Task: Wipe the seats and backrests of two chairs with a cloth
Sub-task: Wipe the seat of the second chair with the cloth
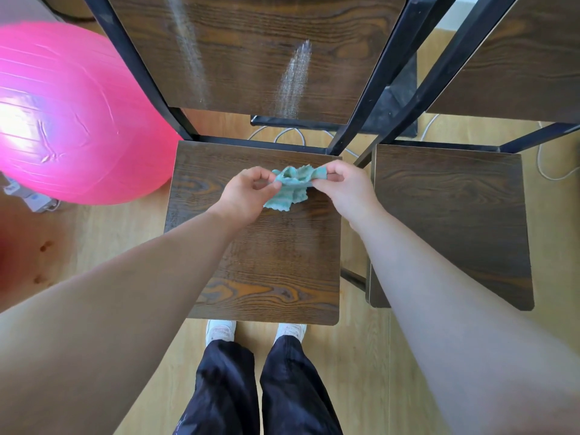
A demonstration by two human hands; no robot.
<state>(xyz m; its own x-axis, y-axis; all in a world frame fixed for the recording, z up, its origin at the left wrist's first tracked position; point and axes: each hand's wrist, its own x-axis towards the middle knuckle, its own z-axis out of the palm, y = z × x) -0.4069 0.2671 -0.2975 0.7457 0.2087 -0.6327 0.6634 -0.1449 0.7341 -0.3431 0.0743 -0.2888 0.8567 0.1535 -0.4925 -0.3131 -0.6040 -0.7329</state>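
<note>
at 6 o'clock, my shoes (220, 331) stand against the front edge of the near seat (266, 262). over its far half, my left hand (248, 193) and right hand (342, 186) each pinch one end of the cloth (292, 186), thumb and fingers curled tight. it hangs bunched between them, whether touching the wood i cannot tell. at 12 o'clock the backrest (251, 58) shows two pale streaks. the second seat (452, 215) lies at 3 o'clock. risk: a bunched cloth wipes narrow and leaves streaks; a weak pinch drops it.
</note>
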